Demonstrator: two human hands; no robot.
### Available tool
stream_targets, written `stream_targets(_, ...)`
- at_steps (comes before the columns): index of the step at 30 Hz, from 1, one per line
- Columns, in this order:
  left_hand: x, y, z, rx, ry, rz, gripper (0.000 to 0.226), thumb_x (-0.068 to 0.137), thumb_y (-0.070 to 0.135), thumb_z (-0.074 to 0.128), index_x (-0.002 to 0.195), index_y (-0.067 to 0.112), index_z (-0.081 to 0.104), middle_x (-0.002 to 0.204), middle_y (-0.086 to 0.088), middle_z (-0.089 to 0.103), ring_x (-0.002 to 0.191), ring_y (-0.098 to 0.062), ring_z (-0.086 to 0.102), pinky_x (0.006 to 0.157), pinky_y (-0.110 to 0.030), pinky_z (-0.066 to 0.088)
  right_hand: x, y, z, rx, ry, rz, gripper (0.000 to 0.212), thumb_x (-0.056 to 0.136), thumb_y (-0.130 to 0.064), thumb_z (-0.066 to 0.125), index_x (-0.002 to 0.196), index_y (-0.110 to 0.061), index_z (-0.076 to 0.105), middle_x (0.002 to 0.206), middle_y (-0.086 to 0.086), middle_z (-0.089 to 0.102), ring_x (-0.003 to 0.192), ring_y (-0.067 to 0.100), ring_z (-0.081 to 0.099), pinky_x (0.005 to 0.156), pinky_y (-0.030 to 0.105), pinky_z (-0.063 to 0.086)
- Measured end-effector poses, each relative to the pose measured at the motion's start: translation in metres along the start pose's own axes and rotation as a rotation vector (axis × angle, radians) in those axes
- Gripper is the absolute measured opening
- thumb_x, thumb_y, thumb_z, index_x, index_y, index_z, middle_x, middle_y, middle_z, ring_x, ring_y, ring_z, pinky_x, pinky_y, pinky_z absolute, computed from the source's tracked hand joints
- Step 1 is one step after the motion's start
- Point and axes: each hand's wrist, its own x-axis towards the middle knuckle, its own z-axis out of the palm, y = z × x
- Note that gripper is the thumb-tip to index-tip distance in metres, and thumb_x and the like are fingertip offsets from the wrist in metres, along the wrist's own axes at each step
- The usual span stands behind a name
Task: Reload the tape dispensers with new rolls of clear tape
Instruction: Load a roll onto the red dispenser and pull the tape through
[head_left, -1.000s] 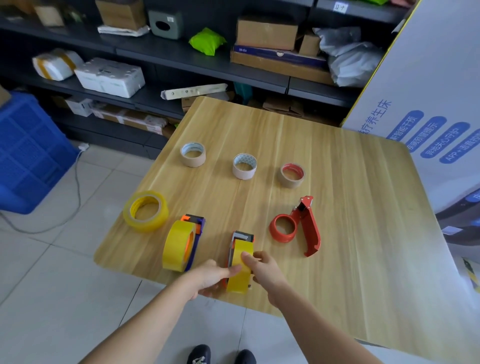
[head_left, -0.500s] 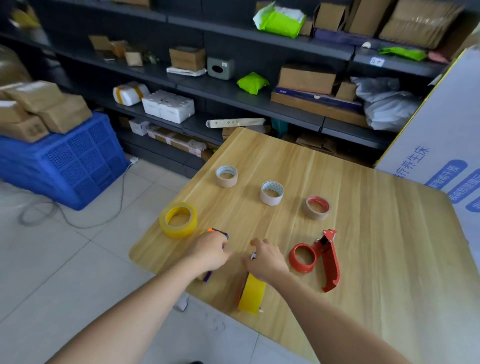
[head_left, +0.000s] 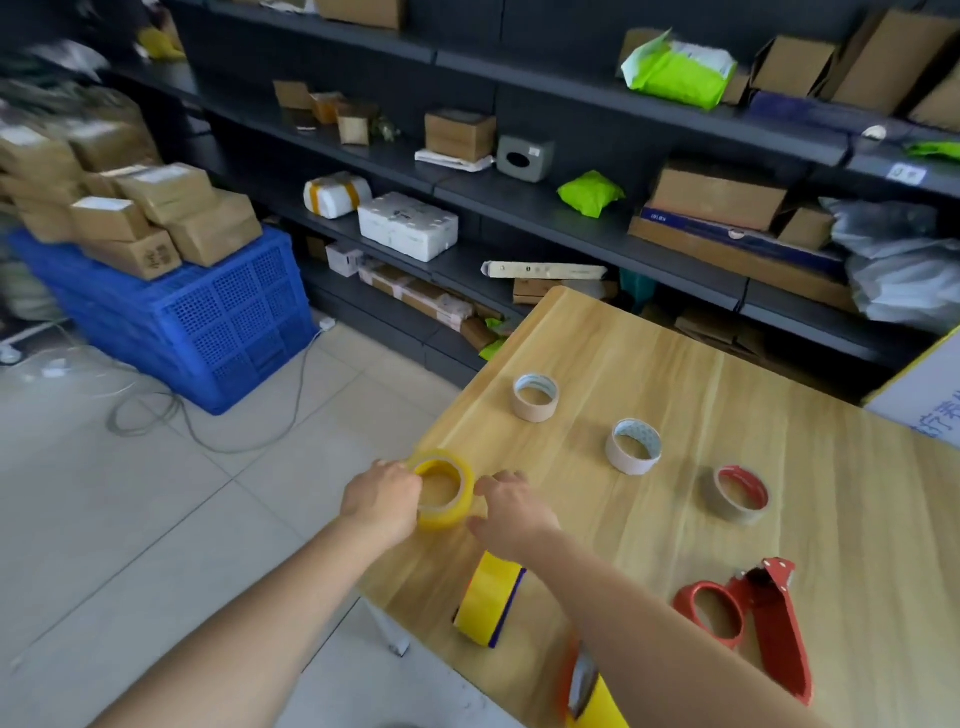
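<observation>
- Step in hand, as I judge it: fetching a fresh roll. Both hands are on the yellow-tinted clear tape roll (head_left: 444, 491), which lies flat near the left edge of the wooden table (head_left: 727, 384), mid-frame.
- Left hand (head_left: 382, 499): fingers curled against the roll's left wall, pinching its rim; the thumb is hidden from me.
- Right hand (head_left: 511, 512): fingers curled round the roll's right wall, the tips blurred.
- The red dispenser (head_left: 748, 618) at lower right has a bare hub, so I take it as the roll's destination.
- Two dispensers already carry yellow rolls: the blue-framed dispenser (head_left: 491, 605) just below the hands, and another dispenser (head_left: 589, 691) at the bottom edge, half under the right forearm.
- Next I'd lift the roll clear, carry it over the loaded pair without knocking them, and line its core up with the red hub.
</observation>
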Motion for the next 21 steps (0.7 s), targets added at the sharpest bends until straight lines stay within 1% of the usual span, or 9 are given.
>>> stream_targets(4,0.026,-0.021,0.016,0.032,-0.053,0.002,0.039,0.093,0.007,0.040,0.127,0.015,0.056,0.126,-0.005,0.054,0.125,-0.024,0.046,0.093,-0.037,0.046,0.036,-0.015,0.011,-0.118,-0.055,-0.013,0.048,0.094,-0.035,0.057,0.137,-0.016,0.048,0.139,0.007,0.048,0.135,0.026,0.036,0.107,0.038,0.037)
stream_targets(6,0.037,-0.030,0.024,0.030,-0.084,0.005,0.042,0.093,0.003,0.035,0.129,0.012,0.056,0.128,-0.006,0.053,0.127,-0.024,0.045,0.095,-0.037,0.045,0.051,-0.020,0.017,-0.177,-0.090,-0.021,0.047,0.094,-0.035,0.058,0.135,-0.015,0.049,0.139,0.007,0.049,0.133,0.027,0.037,0.106,0.038,0.037)
stream_targets(8,0.046,-0.037,0.032,0.025,-0.114,0.012,0.041,0.094,0.003,0.034,0.128,0.012,0.056,0.128,-0.006,0.053,0.127,-0.024,0.045,0.095,-0.038,0.045,0.062,-0.023,0.025,-0.217,-0.122,-0.032,0.045,0.094,-0.030,0.058,0.135,-0.016,0.049,0.138,0.006,0.048,0.133,0.027,0.037,0.105,0.038,0.037)
stream_targets(11,0.057,-0.044,0.045,-0.002,-0.158,0.024,0.039,0.093,0.006,0.036,0.126,0.012,0.056,0.127,-0.006,0.052,0.126,-0.025,0.045,0.095,-0.038,0.045,0.073,-0.026,0.037,-0.314,-0.146,-0.065,0.040,0.094,-0.017,0.054,0.133,-0.016,0.050,0.135,0.007,0.050,0.132,0.027,0.037,0.104,0.037,0.036)
stream_targets(15,0.064,-0.048,0.053,-0.074,-0.184,0.034,0.033,0.091,0.011,0.042,0.121,0.011,0.055,0.123,-0.007,0.052,0.122,-0.025,0.047,0.091,-0.038,0.046,0.086,-0.028,0.049,-0.429,-0.142,-0.134,0.035,0.094,-0.017,0.052,0.129,-0.020,0.057,0.128,0.004,0.057,0.131,0.029,0.034,0.105,0.036,0.030)
stream_targets(17,0.066,-0.050,0.056,-0.147,-0.195,0.039,0.030,0.090,0.017,0.046,0.118,0.010,0.055,0.121,-0.007,0.052,0.121,-0.025,0.047,0.090,-0.039,0.046,0.089,-0.027,0.051,-0.454,-0.119,-0.165,0.033,0.095,-0.019,0.053,0.127,-0.024,0.061,0.126,0.003,0.060,0.132,0.029,0.033,0.109,0.037,0.026)
stream_targets(18,0.067,-0.051,0.058,-0.210,-0.205,0.040,0.032,0.089,0.025,0.051,0.118,0.011,0.054,0.120,-0.007,0.052,0.120,-0.025,0.048,0.090,-0.039,0.046,0.089,-0.027,0.050,-0.438,-0.114,-0.169,0.033,0.096,-0.020,0.053,0.127,-0.025,0.061,0.127,0.002,0.060,0.133,0.028,0.032,0.110,0.036,0.024)
stream_targets(20,0.071,-0.055,0.064,-0.401,-0.214,0.005,0.052,0.081,0.049,0.062,0.123,0.020,0.050,0.116,-0.003,0.054,0.114,-0.023,0.051,0.088,-0.039,0.049,0.089,-0.026,0.049,-0.288,-0.126,-0.122,0.033,0.097,-0.023,0.053,0.129,-0.027,0.060,0.132,0.003,0.056,0.135,0.025,0.032,0.111,0.033,0.023)
stream_targets(21,0.072,-0.058,0.065,-0.519,-0.209,-0.014,0.063,0.076,0.056,0.065,0.128,0.025,0.046,0.118,-0.002,0.054,0.113,-0.022,0.052,0.089,-0.039,0.049,0.090,-0.027,0.047,-0.158,-0.119,-0.085,0.032,0.097,-0.027,0.054,0.128,-0.027,0.060,0.131,0.004,0.056,0.133,0.025,0.036,0.109,0.032,0.027)
